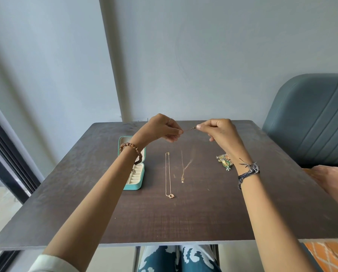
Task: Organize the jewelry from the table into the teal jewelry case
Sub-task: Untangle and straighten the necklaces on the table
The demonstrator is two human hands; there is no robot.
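Both hands are raised above the far part of the dark table (203, 213). My left hand (162, 127) and my right hand (219, 129) each pinch one end of a thin gold chain (189, 129). The chain hangs down to a small pendant (182, 180) near the table top. A second gold necklace with a ring pendant (168, 173) lies straight on the table. The teal jewelry case (135, 179) stands open at the left, partly hidden by my left wrist. A cluster of green and gold earrings (224, 160) lies beside my right wrist.
A grey-blue upholstered chair (313, 118) stands at the right behind the table. An orange cloth (333, 179) lies at the table's right edge. A wall rises just past the far edge. A dark window frame (5, 154) is at the left.
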